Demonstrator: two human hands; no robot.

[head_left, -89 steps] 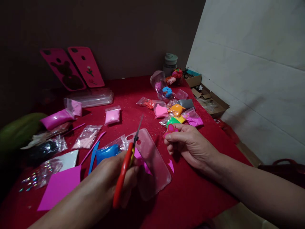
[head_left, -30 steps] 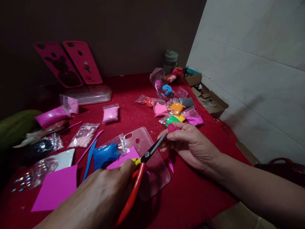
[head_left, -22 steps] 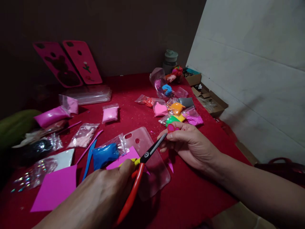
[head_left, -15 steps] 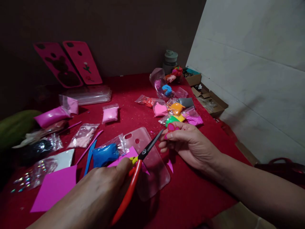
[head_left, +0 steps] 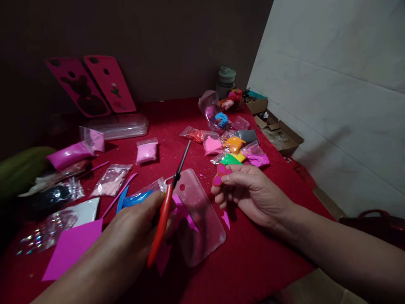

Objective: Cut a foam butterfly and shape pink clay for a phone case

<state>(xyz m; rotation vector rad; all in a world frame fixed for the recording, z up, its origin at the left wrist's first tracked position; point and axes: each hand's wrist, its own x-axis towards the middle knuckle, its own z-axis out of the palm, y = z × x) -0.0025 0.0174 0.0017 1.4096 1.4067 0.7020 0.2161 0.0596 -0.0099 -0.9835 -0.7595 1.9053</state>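
My left hand [head_left: 144,230] is closed round the red-orange handles of a pair of scissors [head_left: 164,219], whose dark blades point up and away over the table. Between thumb and fingers of my right hand [head_left: 253,190] is a small pink and red flower-shaped cutout [head_left: 222,174]. Below the two hands lies a clear phone case [head_left: 205,219] with a camera hole near its top. Pink paper scraps [head_left: 182,211] lie on and around the case, partly behind my left hand. Another pink scrap [head_left: 226,219] is under my right wrist.
Left of my arm are a pink sheet [head_left: 74,249], a blue clay bag [head_left: 137,198] and shiny gems [head_left: 34,240]. Coloured clay packets [head_left: 234,144] sit at the right. Two decorated pink cases [head_left: 109,82] lean on the back wall; a bottle [head_left: 226,80] stands behind.
My left hand has moved the scissors left, away from the flower cutout, and the blades have swung to point more upward. My right hand holds the cutout nearly in place, slightly turned.
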